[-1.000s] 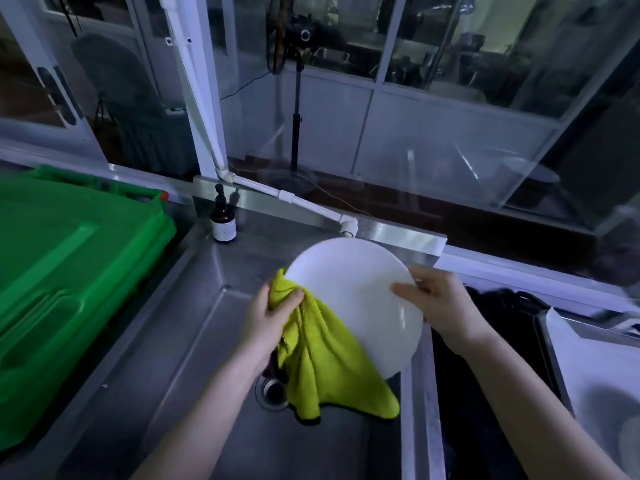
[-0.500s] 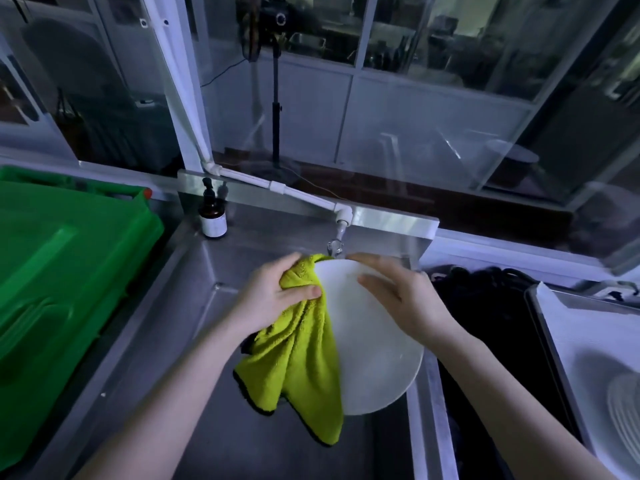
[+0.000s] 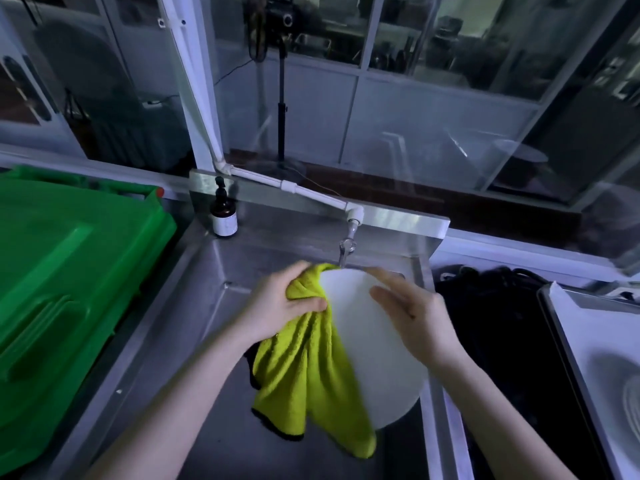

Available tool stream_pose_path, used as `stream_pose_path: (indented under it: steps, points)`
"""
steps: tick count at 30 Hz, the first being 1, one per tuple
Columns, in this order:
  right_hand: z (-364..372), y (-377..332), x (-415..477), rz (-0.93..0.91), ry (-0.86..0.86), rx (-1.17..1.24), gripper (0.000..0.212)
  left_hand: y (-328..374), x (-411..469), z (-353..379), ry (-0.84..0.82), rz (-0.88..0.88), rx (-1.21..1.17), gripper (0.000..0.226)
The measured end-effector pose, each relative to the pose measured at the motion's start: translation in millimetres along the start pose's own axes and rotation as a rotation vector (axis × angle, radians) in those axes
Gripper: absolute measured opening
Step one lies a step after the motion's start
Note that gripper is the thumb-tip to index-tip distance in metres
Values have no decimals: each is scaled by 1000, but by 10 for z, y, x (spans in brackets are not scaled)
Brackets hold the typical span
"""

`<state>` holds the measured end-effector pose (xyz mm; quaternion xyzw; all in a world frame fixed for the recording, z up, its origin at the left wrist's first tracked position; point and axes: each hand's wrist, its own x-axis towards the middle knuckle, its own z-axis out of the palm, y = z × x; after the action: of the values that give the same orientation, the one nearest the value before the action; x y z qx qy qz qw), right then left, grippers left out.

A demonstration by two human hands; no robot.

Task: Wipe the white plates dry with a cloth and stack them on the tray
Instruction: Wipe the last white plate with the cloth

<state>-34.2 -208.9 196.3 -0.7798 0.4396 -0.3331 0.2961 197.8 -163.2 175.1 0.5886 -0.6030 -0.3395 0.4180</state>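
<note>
- Left hand (image 3: 287, 303): fingers curled, gripping a bunched fold of the cloth (image 3: 311, 372) against the left rim of the plate (image 3: 377, 362).
- Right hand (image 3: 419, 317): fingers nearly straight and laid flat on the plate's near face, close to its top edge. The hand is blurred.
- Plate: tilted and held clear above the right side of the sink (image 3: 194, 327). Its top edge is just below the tap (image 3: 346, 247), and its lower edge overhangs the sink's right rim.
- Cloth: hangs free from the left hand and covers the plate's left part.
- Tray (image 3: 568, 344): far right, well apart from the plate. A second plate (image 3: 632, 403) lies on it, cut by the frame edge.
- Open room: bare sink floor to the left of the cloth. A green bin (image 3: 69, 271) borders the sink on the left.
- Bottle (image 3: 224, 216): upright at the sink's back left corner. Its label is not legible.
</note>
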Motion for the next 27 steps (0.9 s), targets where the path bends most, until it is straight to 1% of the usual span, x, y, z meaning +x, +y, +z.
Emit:
stream_pose_path:
  steps: [1, 2, 3, 4, 5, 7, 9, 11, 12, 13, 15, 17, 19, 20, 22, 23, 24, 26, 27]
  points:
    - [0, -19, 6, -38, -55, -23, 31, 36, 28, -2, -86, 39, 52, 39]
    - [-3, -33, 22, -59, -73, -37, 30, 51, 49, 8, -128, 55, 65, 42]
    - [-9, -41, 45, -67, -59, -40, 29, 55, 57, 18, -110, 56, 60, 43]
    - [-14, -47, 68, -60, -24, -26, 29, 39, 55, 25, -37, 44, 35, 41]
    - [-17, -44, 81, -28, 26, 12, 28, 8, 42, 39, 73, 18, -5, 37]
    - [34, -25, 71, 105, 183, 154, 28, -71, -7, 100, 298, -67, -126, 31]
    - [189, -22, -11, 241, 395, 321, 26, -141, -64, 183, 430, -150, -292, 28]
    - [372, -18, -127, 375, 591, 417, 25, -189, -115, 240, 458, -207, -407, 31]
    - [435, -15, -177, 411, 641, 420, 25, -209, -143, 254, 440, -224, -441, 32]
    - [470, -13, -220, 421, 642, 406, 25, -227, -172, 260, 410, -231, -467, 33]
    - [442, 13, -246, 398, 514, 340, 26, -256, -210, 230, 360, -218, -461, 35]
    - [291, 88, -195, 323, 312, 300, 23, -252, -212, 151, 353, -196, -400, 38]
    - [74, 106, -61, 233, 122, 322, 23, -190, -175, 49, 321, -163, -337, 41]
    - [-27, 96, 14, 180, 35, 283, 27, -143, -147, -1, 286, -139, -283, 44]
    - [-153, 31, 131, 49, -127, 85, 40, -58, -85, -71, 185, -81, -183, 47]
    - [-169, 13, 161, -17, -181, 16, 46, -21, -58, -88, 129, -53, -156, 47]
    - [-163, -15, 177, -44, -216, 17, 49, 6, -42, -97, 82, -35, -143, 48]
    - [-139, -35, 203, -52, -214, 91, 48, 32, -38, -89, 34, -35, -178, 47]
    - [-133, -27, 210, -45, -186, 119, 46, 31, -54, -65, 40, -42, -210, 45]
